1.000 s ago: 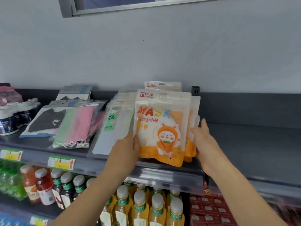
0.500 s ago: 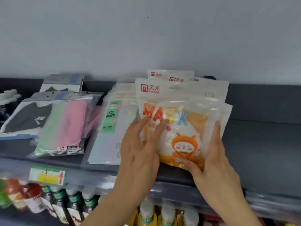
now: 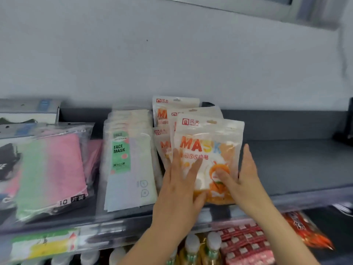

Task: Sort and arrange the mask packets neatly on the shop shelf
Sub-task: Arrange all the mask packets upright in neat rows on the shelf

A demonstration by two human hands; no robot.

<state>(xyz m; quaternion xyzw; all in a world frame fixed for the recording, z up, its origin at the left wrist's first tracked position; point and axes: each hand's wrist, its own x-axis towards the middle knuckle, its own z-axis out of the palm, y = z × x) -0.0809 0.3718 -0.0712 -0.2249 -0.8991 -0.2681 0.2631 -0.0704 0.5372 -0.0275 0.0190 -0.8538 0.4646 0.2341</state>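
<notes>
Orange packets (image 3: 208, 148), held upright a second ago, now lie fanned on the shelf (image 3: 296, 165) beside the face-mask stack (image 3: 128, 159), left hand (image 3: 179, 192) and right hand (image 3: 246, 180) pressing them with straight fingers, so only squaring the pile seems left.

This was a shop. A dark grey display shelf (image 3: 305, 163) ran across the middle of the frame, stocked with sealed mask packets (image 3: 208, 150) laid in overlapping stacks by kind. On its front edge, at the lower left, sat a green-and-yellow price label (image 3: 44, 243) behind a clear strip. Along the bottom of the frame stood capped drink bottles (image 3: 192, 245) beside red packaged snacks (image 3: 246, 243).
</notes>
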